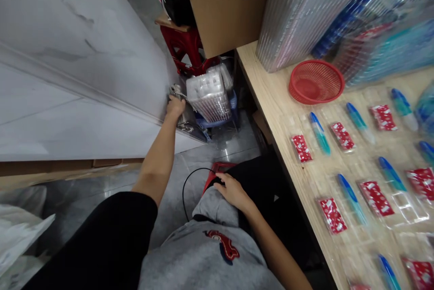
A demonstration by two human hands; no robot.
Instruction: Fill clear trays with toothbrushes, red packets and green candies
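Left of the table (271, 96), the right hand (233, 190) rests on the grey shirt (203, 254), fingers loosely apart. On the table, clear packaging (354, 163) holds red patterned packets (332, 215) and blue-and-teal tubes (320, 133); beyond sits a red basket (316, 83). Farther off, left of the table, the left hand (175, 106) touches a blurred grey object (185, 120) beside stacked clear trays (207, 93) on a blue stool (217, 123); its grip cannot be told.

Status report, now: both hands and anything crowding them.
Left hand low beside white panel, grip unclear. Right hand resting at grey shirt, fingers loosely spread. Stacked clear trays crowd the left hand's right side.
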